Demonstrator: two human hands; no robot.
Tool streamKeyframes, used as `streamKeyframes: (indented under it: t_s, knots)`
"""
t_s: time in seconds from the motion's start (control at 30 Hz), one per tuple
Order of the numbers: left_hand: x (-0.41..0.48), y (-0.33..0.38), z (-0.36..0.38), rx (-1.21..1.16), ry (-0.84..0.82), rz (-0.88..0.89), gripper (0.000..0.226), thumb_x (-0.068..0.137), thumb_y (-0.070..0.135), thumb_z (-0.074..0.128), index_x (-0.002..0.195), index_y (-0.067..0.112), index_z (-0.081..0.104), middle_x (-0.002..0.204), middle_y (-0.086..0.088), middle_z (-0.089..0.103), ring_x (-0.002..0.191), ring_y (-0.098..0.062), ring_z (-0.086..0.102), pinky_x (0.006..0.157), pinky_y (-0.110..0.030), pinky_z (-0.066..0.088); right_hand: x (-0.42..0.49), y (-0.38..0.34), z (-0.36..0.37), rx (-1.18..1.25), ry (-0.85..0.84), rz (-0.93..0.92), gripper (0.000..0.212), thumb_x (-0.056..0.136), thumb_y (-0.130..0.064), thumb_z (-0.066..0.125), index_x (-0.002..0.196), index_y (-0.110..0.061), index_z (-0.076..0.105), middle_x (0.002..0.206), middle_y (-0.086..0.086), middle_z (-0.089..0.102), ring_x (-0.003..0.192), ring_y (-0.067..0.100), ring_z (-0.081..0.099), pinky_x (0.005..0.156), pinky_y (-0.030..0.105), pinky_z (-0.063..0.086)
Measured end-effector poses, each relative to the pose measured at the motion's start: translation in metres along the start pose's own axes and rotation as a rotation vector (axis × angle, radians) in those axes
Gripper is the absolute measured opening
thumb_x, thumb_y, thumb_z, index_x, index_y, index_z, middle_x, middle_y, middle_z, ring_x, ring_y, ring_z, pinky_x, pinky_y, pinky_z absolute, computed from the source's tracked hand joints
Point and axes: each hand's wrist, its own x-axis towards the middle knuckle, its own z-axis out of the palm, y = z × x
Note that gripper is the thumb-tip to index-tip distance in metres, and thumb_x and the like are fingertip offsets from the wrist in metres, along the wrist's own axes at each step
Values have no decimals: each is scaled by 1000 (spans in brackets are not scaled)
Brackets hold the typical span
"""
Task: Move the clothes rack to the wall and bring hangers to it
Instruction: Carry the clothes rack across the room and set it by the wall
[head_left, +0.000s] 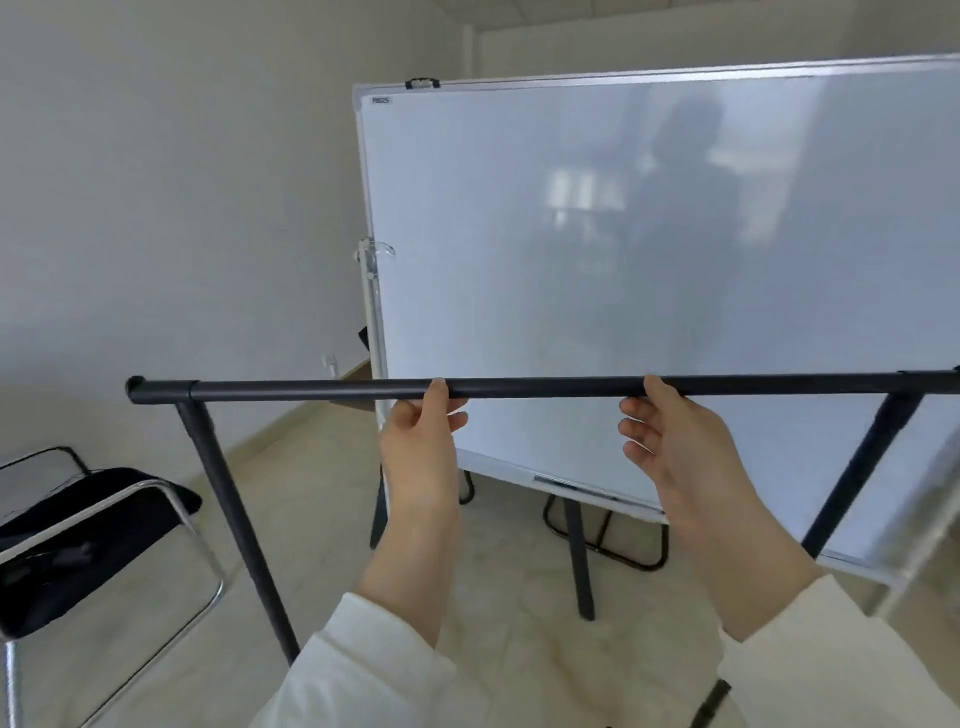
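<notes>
Rack parked at whiteboard, not the wall | left hand thumb over bar, real grip? can't tell | right hand loose, thumb just touching | imo wrap both hands fully, lift level, dodge chair

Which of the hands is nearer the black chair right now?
Left. The left hand is at the rack bar on the side toward the black chair. The right hand is further right along the same bar, away from the chair.
</notes>
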Motion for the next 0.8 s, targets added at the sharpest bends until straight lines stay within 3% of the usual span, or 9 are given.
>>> streamKeyframes:
  t_s: [0.13, 0.53, 0.7, 0.8]
  knots:
    - [-18, -11, 49, 15, -173, -8, 23, 92, 30, 47, 71, 22, 51, 76, 14, 64, 74, 0, 58, 97, -31, 40, -1, -18, -56, 8, 150, -40, 23, 92, -27, 46, 73, -19, 54, 70, -3, 58, 63, 10, 51, 61, 22, 41]
    - [-116, -64, 209, -3, -793, -121, 18, 92, 30, 48, 75, 26, 56, 79, 13, 65, 73, -3, 59, 89, -28, 42, -52, -53, -236, 75, 690, -178, 24, 92, -26, 47, 72, -16, 56, 67, -1, 54, 57, 11, 47, 55, 23, 37]
    - [-180, -79, 260, -10, -967, -176, 19, 92, 29, 47, 76, 26, 57, 81, 9, 64, 75, -4, 59, 76, -21, 44, -95, -71, -299, 54, 846, -231, 28, 92, -25, 47, 67, -16, 55, 59, -3, 56, 54, 11, 49, 55, 23, 38]
    - [-222, -83, 290, -14, -1060, -203, 19, 92, 28, 48, 76, 24, 57, 77, 9, 63, 75, -3, 58, 74, -18, 43, -117, -85, -340, 54, 933, -274, 25, 92, -27, 48, 70, -17, 54, 65, -3, 56, 59, 11, 49, 57, 23, 38]
